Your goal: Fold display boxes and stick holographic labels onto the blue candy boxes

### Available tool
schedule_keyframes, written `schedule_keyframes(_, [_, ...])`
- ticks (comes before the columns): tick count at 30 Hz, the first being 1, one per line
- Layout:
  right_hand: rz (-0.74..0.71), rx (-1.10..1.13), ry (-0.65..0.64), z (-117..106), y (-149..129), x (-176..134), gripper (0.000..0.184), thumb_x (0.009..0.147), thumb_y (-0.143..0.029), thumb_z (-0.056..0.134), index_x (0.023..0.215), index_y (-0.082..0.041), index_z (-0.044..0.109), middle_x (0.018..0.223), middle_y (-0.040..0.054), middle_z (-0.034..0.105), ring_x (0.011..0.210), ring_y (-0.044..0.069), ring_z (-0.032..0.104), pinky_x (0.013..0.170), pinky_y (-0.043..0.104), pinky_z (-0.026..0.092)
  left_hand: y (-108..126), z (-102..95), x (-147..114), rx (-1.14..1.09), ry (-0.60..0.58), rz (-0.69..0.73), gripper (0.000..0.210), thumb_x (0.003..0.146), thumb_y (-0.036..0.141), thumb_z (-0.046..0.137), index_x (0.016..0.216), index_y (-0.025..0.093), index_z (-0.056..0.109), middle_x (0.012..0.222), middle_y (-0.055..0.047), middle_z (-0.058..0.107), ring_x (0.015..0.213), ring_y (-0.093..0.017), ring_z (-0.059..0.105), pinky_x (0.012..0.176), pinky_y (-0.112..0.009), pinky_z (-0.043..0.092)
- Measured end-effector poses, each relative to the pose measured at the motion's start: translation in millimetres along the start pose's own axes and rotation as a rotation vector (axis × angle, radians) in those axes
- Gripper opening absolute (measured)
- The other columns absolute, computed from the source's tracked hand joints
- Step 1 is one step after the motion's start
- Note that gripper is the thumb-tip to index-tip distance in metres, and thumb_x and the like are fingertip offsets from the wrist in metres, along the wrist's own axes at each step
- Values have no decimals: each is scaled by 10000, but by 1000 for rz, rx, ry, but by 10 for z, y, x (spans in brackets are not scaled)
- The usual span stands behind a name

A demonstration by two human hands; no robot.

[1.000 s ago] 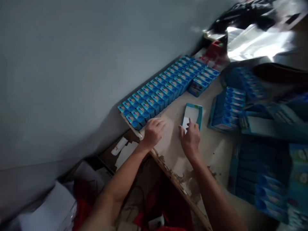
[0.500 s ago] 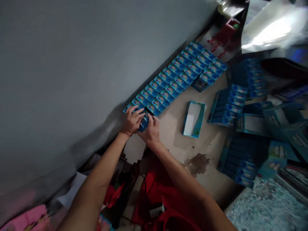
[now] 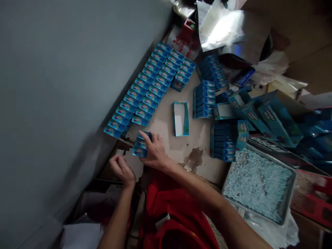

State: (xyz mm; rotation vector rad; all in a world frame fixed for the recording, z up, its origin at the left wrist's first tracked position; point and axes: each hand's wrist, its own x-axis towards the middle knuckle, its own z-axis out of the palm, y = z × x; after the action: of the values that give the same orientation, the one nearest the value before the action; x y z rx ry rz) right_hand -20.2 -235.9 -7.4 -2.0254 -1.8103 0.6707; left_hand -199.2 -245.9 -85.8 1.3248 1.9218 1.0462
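My right hand [image 3: 156,150] grips a few small blue boxes [image 3: 139,144] held side by side, thumb on top and fingers along the far side. My left hand [image 3: 123,168] is apart from them, at the lower left by the wall, with its fingers curled in and nothing visible in it. Beyond both hands, long rows of matching blue boxes [image 3: 146,95] stand packed together along the wall. An open, shallow blue carton [image 3: 181,119] with a white inside lies to the right of my right hand.
More cartons filled with blue boxes [image 3: 204,100] stand at the right, beside open blue display cartons [image 3: 276,119]. A metal tray [image 3: 294,181] holds pale blue pieces. The grey wall [image 3: 52,86] bounds the left side. Red cloth [image 3: 168,193] lies below my right forearm.
My hands have come apart. The right has drawn the blue boxes back from the end of the rows, while the left has let go and curled. The view has swung right.
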Motion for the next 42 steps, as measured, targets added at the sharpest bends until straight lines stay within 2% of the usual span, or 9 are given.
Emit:
schedule_keyframes(2, [-8, 49, 73, -375, 306, -268, 1025, 711, -437, 813, 1624, -246, 388, 1495, 171, 430, 1350, 363, 459, 1151, 529, 444, 58, 260, -426, 46, -188, -25, 357, 1035, 534, 465, 1095, 212, 607, 1012, -72, 676, 925, -231, 657, 873, -389, 554])
schedule_keyframes(5, [15, 26, 240, -830, 940, -372, 1000, 727, -470, 797, 1607, -241, 382, 1475, 175, 428, 1359, 379, 463, 1148, 570, 455, 450, 983, -717, 201, -530, 226, 521, 958, 592, 605, 1267, 172, 602, 1233, -182, 681, 1145, -330, 656, 996, -473, 545])
schedule_keyframes(9, [15, -39, 303, -1060, 1796, 32, 999, 715, -482, 799, 1586, -218, 388, 1480, 185, 431, 1391, 407, 436, 1158, 619, 423, 1031, 1902, -524, 479, -722, 356, 426, 981, 412, 616, 1314, 146, 613, 1278, -219, 695, 1218, -352, 662, 1020, -464, 539])
schedule_keyframes(12, [-62, -30, 214, -1013, 2198, 392, 998, 692, -463, 821, 1567, -204, 419, 1481, 182, 443, 1387, 400, 430, 1167, 613, 415, 1114, 2124, -269, 625, -839, 354, 417, 998, 185, 503, 1400, 174, 615, 1189, -167, 759, 1107, -285, 727, 946, -376, 557])
schedule_keyframes(25, [-73, -147, 98, -834, 2086, 531, 964, 678, -328, 799, 1564, -165, 456, 1443, 197, 463, 1313, 385, 455, 1142, 560, 446, 850, 1812, -215, 737, -919, 341, 674, 1028, 189, 462, 1684, 169, 306, 1192, -170, 782, 1047, -273, 770, 919, -356, 568])
schedule_keyframes(33, [-37, -207, 89, -837, 2168, 496, 1005, 787, -549, 820, 1603, -167, 374, 1662, 259, 278, 1586, 478, 191, 1213, 731, 258, 881, 1622, -254, 596, -907, 378, 448, 1067, 287, 481, 1482, 190, 617, 1203, -143, 769, 1072, -267, 733, 929, -360, 551])
schedule_keyframes(36, [-61, -169, 125, -834, 1780, 440, 943, 841, -557, 797, 1601, -189, 376, 1690, 258, 258, 1597, 453, 214, 1226, 705, 277, 1011, 1286, 67, 555, -688, 464, 416, 1072, 446, 483, 1269, 200, 756, 1110, -151, 777, 1080, -288, 708, 961, -402, 541])
schedule_keyframes(39, [-104, 26, 110, -510, 1296, 472, 830, 884, -495, 771, 1577, -220, 408, 1569, 212, 458, 1493, 361, 429, 1207, 577, 414, 1118, 1036, 650, 448, -415, 650, 431, 1085, 391, 445, 1393, 213, 689, 1321, -154, 727, 1312, -308, 613, 1160, -484, 433])
schedule_keyframes(42, [-39, 151, 126, -22, 935, 677, 902, 831, -456, 812, 1578, -182, 387, 1508, 211, 497, 1441, 340, 480, 1184, 536, 459, 1136, 1033, 1202, 421, -510, 806, 434, 1073, 338, 454, 1453, 236, 638, 1498, -108, 643, 1495, -320, 475, 1298, -582, 239])
